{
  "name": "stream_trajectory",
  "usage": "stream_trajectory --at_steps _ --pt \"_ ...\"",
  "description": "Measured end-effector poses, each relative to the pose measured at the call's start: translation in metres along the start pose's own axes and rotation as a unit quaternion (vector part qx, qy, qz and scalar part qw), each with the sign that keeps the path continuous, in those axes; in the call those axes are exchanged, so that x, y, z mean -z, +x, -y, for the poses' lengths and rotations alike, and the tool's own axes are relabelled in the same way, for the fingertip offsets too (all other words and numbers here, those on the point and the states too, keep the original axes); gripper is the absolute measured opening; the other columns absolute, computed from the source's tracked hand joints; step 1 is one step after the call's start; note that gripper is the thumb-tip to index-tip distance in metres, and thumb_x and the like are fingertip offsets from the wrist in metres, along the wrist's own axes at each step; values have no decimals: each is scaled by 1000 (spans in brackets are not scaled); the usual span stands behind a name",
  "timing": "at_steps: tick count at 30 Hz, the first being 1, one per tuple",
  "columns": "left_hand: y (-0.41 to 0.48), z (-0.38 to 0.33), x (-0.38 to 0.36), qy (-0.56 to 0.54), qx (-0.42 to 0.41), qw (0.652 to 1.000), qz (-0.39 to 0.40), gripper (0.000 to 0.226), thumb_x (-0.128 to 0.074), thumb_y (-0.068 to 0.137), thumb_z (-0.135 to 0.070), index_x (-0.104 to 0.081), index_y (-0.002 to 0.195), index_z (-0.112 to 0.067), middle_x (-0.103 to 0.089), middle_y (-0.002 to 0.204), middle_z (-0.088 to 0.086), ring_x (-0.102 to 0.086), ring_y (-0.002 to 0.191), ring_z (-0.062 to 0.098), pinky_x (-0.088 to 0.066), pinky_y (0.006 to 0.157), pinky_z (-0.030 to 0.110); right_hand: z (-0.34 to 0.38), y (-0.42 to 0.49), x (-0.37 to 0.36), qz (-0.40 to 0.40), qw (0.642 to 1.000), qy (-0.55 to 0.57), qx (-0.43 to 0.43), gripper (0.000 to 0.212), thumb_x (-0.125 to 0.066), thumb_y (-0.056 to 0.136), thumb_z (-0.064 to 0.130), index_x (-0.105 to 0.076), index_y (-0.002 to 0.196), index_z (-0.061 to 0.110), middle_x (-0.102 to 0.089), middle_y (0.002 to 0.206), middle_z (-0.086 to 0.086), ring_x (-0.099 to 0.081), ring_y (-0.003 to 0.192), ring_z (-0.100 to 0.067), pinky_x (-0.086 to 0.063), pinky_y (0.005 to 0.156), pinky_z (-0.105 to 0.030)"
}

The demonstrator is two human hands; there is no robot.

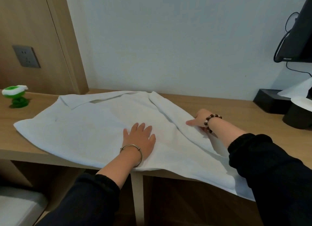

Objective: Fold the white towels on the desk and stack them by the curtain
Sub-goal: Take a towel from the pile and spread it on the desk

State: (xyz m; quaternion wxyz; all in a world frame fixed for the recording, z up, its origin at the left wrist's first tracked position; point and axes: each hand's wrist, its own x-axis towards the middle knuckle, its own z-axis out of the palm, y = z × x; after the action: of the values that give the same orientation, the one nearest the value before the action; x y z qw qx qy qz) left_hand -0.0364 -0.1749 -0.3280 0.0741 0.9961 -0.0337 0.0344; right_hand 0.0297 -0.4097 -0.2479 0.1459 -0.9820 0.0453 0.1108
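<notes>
A large white towel (87,124) lies spread across the wooden desk (228,107), its near right part hanging over the front edge. The far left corner is turned over, and a fold ridge runs down the right side. My left hand (139,137) rests flat on the towel's middle with the fingers apart, a metal bangle at the wrist. My right hand (200,119), wearing a bead bracelet, pinches the towel's right edge beside that ridge. No curtain is in view.
A green and white toy (16,97) stands at the desk's far left. A black tissue box (271,102) and a round black container (298,116) sit at the right, under a wall-mounted screen (297,33). A wall socket (26,55) is on the left panel.
</notes>
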Motion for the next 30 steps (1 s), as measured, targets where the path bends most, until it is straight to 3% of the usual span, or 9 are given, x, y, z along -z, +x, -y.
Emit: stream_trajectory --at_steps 3,6,9,13,15,17,21,24,30 --pt "1 0 -2 3 1 1000 3 51 -16 98 -43 -18 148 -32 -11 158 -6 -3 146 18 -6 114 52 3 9 5 35 999 -14 -2 53 -66 82 45 -57 43 10 -60 50 -3 -56 46 -15 -39 48 -23" --pt "1 0 -1 -7 2 1000 -5 51 -16 97 -43 -19 148 -32 -12 157 -6 -5 145 16 -6 114 52 8 17 14 -139 990 5 26 33 -71 80 25 -50 60 9 -52 59 -6 -50 56 -22 -30 46 -23" --pt "3 0 -1 3 4 1000 11 56 -17 97 -45 -9 150 -31 -6 159 -6 -2 146 16 -4 115 50 11 27 29 -346 937 6 48 9 -57 88 13 -61 88 5 -62 88 -14 -59 80 -31 -37 59 -27" --pt "3 -1 -1 20 4 999 33 57 -16 95 -47 -5 150 -33 2 159 -5 4 146 16 0 115 51 -8 49 57 -437 894 89 -29 37 -49 89 -2 -46 125 5 -45 128 -19 -57 101 -39 -45 76 -39" --pt "2 -1 0 17 4 999 34 57 -15 95 -47 -5 150 -33 3 159 -5 5 146 16 1 115 51 -17 56 62 -402 901 141 -79 60 -49 92 3 -22 145 8 -23 148 -20 -48 121 -38 -43 93 -42" --pt "2 -2 1 17 4 999 36 57 -15 95 -47 -5 150 -34 3 159 -5 5 146 17 1 115 51 -14 56 54 -356 928 89 -63 70 -45 96 17 -2 151 13 0 157 -17 -18 142 -33 -22 114 -45" --pt "0 -3 4 29 4 999 46 57 -13 96 -47 -2 150 -33 6 159 -5 7 146 17 1 115 51 5 40 0 -120 989 -57 72 68 -42 98 36 -9 151 13 -1 158 -13 -7 145 -29 -14 117 -44" --pt "-2 -5 6 43 8 997 56 58 -11 96 -49 2 150 -33 8 159 -5 8 146 17 0 114 54 1 15 -51 47 986 -126 98 69 -26 96 56 -4 151 21 1 159 -6 -3 146 -28 -12 116 -51" --pt "-16 -19 4 49 3 995 85 61 -10 93 -58 6 148 -38 14 158 -5 13 145 20 2 110 60 -28 -23 -61 29 988 -139 67 66 -10 92 66 7 149 37 16 158 5 11 145 -21 -2 110 -63"
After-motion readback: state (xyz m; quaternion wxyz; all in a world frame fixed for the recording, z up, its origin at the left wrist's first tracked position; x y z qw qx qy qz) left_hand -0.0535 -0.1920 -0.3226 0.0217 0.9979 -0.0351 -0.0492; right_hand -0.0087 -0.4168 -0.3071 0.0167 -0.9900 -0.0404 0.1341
